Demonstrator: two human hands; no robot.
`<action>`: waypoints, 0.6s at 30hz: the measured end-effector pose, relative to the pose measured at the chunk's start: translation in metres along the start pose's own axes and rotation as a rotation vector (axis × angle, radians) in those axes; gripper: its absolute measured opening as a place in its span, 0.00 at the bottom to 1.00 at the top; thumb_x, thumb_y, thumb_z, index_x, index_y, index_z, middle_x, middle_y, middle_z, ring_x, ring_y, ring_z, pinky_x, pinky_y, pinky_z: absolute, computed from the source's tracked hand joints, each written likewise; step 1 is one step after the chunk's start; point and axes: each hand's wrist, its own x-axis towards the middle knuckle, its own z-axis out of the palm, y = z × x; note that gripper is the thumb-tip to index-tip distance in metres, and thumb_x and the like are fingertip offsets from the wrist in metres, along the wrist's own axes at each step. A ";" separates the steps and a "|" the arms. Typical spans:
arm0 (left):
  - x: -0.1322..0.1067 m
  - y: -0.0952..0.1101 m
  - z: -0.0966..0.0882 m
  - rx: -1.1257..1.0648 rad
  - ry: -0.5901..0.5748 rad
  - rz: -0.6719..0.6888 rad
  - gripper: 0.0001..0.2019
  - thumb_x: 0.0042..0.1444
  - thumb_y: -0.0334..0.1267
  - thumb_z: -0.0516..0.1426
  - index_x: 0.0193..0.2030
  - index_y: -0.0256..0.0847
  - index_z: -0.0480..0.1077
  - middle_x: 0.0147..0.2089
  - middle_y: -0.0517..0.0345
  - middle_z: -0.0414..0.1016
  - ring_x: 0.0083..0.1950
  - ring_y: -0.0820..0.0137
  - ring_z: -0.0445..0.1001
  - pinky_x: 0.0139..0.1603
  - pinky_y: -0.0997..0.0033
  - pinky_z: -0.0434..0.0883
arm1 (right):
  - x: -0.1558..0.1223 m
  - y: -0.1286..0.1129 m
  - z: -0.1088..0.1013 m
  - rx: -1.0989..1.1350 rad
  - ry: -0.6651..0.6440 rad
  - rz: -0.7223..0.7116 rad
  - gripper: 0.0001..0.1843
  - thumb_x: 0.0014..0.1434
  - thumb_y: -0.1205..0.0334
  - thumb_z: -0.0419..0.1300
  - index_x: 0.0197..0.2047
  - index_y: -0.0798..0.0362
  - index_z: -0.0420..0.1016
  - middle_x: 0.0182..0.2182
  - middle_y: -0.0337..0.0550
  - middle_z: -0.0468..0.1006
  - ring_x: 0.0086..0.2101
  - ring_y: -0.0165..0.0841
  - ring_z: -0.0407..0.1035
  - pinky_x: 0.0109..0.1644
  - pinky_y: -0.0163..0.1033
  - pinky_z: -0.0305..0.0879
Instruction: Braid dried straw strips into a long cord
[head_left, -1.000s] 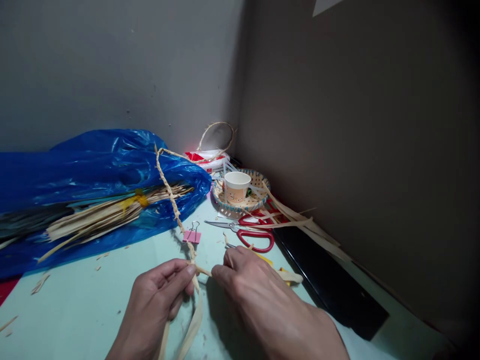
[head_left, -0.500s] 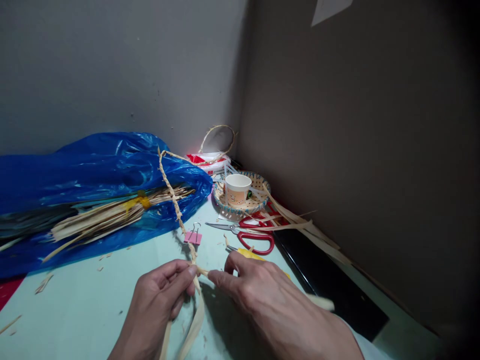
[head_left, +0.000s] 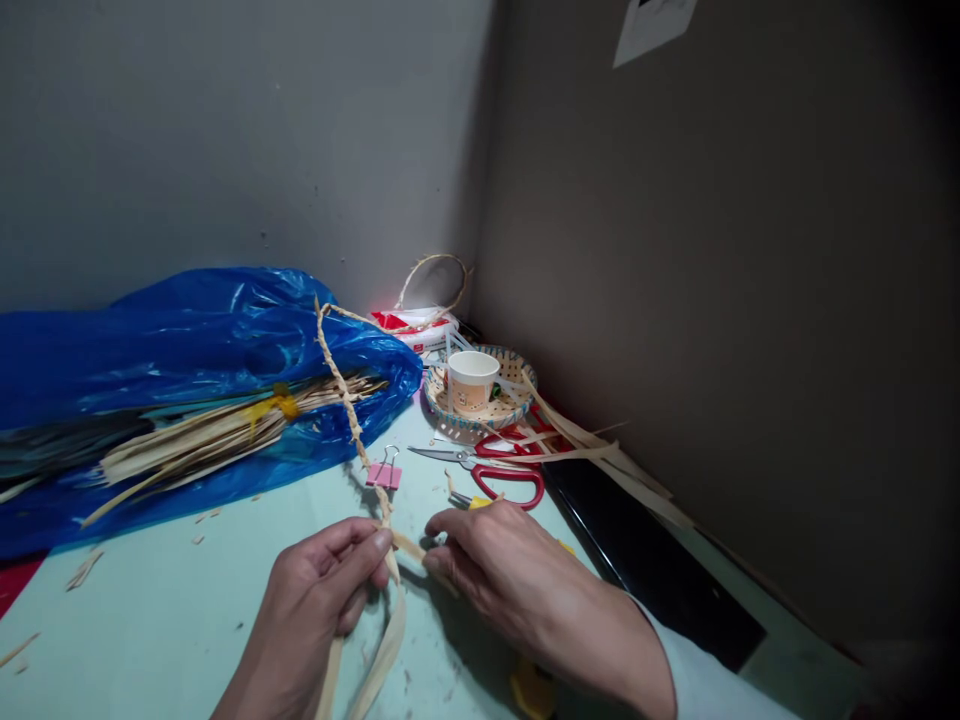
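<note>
My left grip (head_left: 322, 580) pinches the cord (head_left: 345, 395) running ahead; a strand (head_left: 409, 546) angles to my right grip (head_left: 517, 585), its hold unclear.

The right wall (head_left: 712, 260) sinks into shadow; blue plastic (head_left: 202, 345) glares.

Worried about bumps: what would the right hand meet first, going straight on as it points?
Beyond the pale strip at the right hand, probably the braided cord by the left hand; depth is unclear.
</note>
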 end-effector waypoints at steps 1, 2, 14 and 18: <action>0.000 0.001 0.000 -0.006 -0.006 0.000 0.15 0.47 0.47 0.64 0.25 0.36 0.71 0.21 0.66 0.65 0.18 0.83 0.48 0.19 0.80 0.43 | 0.000 0.000 -0.002 0.033 -0.007 -0.006 0.17 0.67 0.57 0.48 0.33 0.55 0.71 0.24 0.42 0.70 0.28 0.30 0.61 0.32 0.35 0.53; -0.001 0.001 0.000 -0.009 -0.010 0.002 0.15 0.47 0.47 0.64 0.25 0.36 0.71 0.21 0.66 0.65 0.18 0.83 0.48 0.19 0.80 0.43 | 0.000 0.001 -0.004 0.087 -0.017 -0.010 0.17 0.67 0.58 0.48 0.33 0.55 0.72 0.23 0.41 0.70 0.28 0.31 0.63 0.33 0.35 0.54; -0.001 0.001 0.001 0.018 -0.027 0.007 0.15 0.49 0.48 0.63 0.25 0.37 0.70 0.21 0.66 0.64 0.19 0.82 0.48 0.20 0.79 0.44 | 0.005 0.012 0.008 0.713 -0.210 0.007 0.14 0.67 0.57 0.48 0.45 0.55 0.69 0.32 0.40 0.78 0.17 0.22 0.64 0.26 0.29 0.59; -0.001 0.003 0.001 0.035 -0.009 0.023 0.15 0.49 0.48 0.63 0.25 0.36 0.71 0.21 0.66 0.65 0.18 0.83 0.49 0.19 0.79 0.43 | 0.003 0.006 0.002 0.270 0.029 -0.023 0.13 0.66 0.62 0.51 0.37 0.55 0.76 0.30 0.43 0.77 0.30 0.29 0.68 0.37 0.33 0.59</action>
